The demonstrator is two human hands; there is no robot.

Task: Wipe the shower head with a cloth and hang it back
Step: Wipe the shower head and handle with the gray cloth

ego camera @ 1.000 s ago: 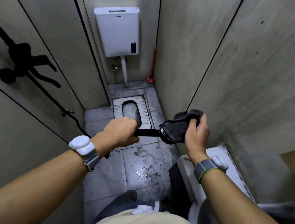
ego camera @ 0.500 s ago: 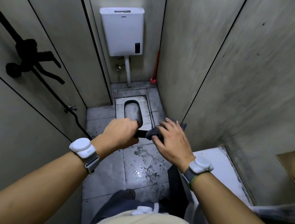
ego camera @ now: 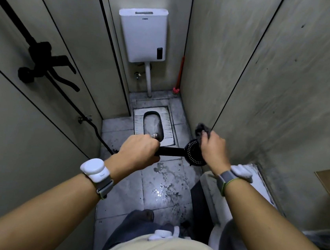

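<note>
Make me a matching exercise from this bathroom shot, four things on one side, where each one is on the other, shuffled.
Things:
1. shower head
2. cloth
3. cistern
4. brush

Places:
A. high on the back wall
B. bunched in the right hand
C. standing in the back right corner
D. handle gripped by the left hand, held over the floor

Pairs: 1-D, 2-B, 3-A, 4-C
</note>
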